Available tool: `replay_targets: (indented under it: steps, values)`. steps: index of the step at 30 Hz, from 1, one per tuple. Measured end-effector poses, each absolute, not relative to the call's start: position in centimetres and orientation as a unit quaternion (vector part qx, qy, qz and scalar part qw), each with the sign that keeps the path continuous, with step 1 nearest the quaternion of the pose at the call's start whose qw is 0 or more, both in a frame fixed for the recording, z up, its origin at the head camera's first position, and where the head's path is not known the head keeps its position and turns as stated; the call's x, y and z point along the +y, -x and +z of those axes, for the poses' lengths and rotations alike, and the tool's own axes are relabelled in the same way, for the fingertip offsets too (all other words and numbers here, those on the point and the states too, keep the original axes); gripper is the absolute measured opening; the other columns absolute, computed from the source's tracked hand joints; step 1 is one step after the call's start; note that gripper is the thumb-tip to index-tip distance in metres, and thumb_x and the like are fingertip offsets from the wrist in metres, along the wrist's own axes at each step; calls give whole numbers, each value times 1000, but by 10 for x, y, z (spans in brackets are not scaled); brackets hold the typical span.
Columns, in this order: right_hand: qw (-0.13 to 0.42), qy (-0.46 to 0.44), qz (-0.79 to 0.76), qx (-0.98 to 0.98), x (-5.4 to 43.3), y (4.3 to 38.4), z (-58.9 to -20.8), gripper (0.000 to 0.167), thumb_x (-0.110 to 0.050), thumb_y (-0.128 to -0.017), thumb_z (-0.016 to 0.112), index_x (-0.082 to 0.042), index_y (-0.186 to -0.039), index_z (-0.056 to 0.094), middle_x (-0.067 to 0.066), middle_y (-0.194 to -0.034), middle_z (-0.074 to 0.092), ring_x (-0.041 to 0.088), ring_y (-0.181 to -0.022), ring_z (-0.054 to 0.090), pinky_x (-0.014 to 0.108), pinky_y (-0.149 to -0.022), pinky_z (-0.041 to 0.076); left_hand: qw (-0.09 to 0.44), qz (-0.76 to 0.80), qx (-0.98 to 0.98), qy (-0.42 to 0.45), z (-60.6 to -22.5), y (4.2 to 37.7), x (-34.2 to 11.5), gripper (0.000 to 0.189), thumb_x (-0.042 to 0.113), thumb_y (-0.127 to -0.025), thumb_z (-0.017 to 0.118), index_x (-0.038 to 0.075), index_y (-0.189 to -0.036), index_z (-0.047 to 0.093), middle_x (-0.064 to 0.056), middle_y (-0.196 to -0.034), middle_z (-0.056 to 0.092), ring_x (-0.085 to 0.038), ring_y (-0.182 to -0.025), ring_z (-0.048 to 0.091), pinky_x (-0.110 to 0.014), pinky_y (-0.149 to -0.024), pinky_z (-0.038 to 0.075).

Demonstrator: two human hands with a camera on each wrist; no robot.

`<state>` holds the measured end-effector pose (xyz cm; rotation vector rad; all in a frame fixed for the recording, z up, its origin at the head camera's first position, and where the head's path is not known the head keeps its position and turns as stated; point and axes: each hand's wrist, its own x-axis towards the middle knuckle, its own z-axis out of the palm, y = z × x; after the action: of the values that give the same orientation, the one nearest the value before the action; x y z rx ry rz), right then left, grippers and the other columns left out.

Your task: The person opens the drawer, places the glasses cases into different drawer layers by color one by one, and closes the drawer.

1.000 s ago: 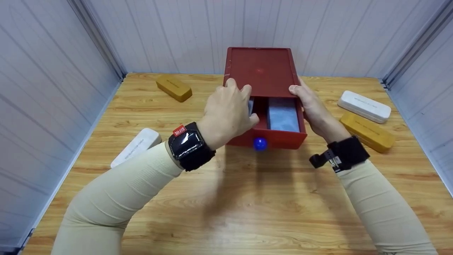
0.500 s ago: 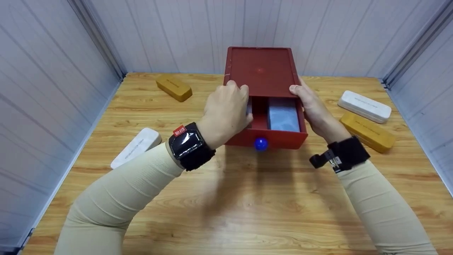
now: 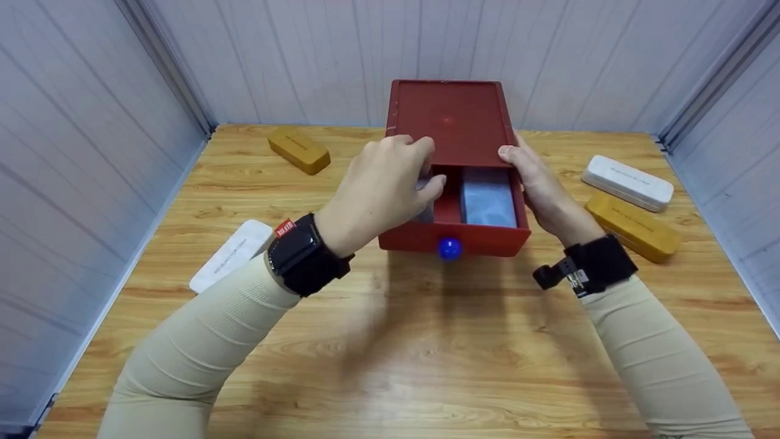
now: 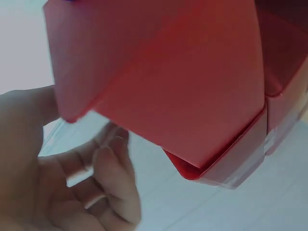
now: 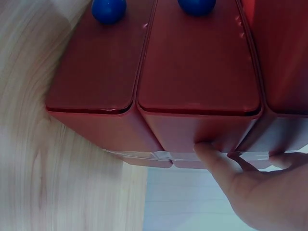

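One red drawer unit (image 3: 451, 122), twelve o'clock on table (image 3: 390, 366). Left hand (image 3: 379, 183) at nine o'clock of drawer (image 3: 487, 239), grip loosely curled, nothing visibly held. Right hand (image 3: 541, 183) holds unit's three-o'clock edge. Bluish case (image 3: 489, 198) inside drawer.

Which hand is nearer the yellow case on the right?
Right. The right hand holds the side of the red drawer unit, just left of the yellow case; the left hand is farther, at the left edge of the open drawer.

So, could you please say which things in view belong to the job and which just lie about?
Likely job: left hand, right hand, red drawer unit, open drawer, blue packet, greyish item.
Lying about: left white case, right white case, left yellow case, right yellow case.
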<state>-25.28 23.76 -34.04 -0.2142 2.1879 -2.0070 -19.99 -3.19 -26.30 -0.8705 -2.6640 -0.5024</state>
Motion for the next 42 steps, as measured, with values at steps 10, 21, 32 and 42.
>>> replay_targets:
  steps: [10,21,32,42]
  values:
    - [74,75,-676,729,238,253,-340,71,-43,-105,47,-37,-170,21,5,-167,33,30,-143,41,54,-115,34,134,-283,-881,355,-266,182,-38,22,29,-102,70,12,-91,65,1,-79,62,-15,-66,52,-30,-60,39]
    - [73,77,-669,735,235,253,-341,71,-45,-105,48,-35,-170,22,6,-166,35,30,-142,43,56,-117,34,99,-351,-834,415,-282,158,-47,17,27,-102,71,14,-91,67,7,-78,66,-5,-69,58,-26,-63,51]
    - [81,75,-666,738,233,251,-336,71,-45,-105,47,-38,-170,19,4,-166,36,28,-143,42,53,-115,37,22,-428,-790,438,-315,142,-55,14,24,-101,71,13,-93,69,8,-80,69,-2,-68,62,-24,-63,57]
    - [86,72,-671,733,232,250,-337,74,-44,-105,48,-38,-171,15,4,-170,31,29,-146,39,57,-118,34,-80,-464,-804,365,-340,141,-59,14,32,-104,70,19,-101,73,12,-84,70,-7,-72,64,-27,-67,55]
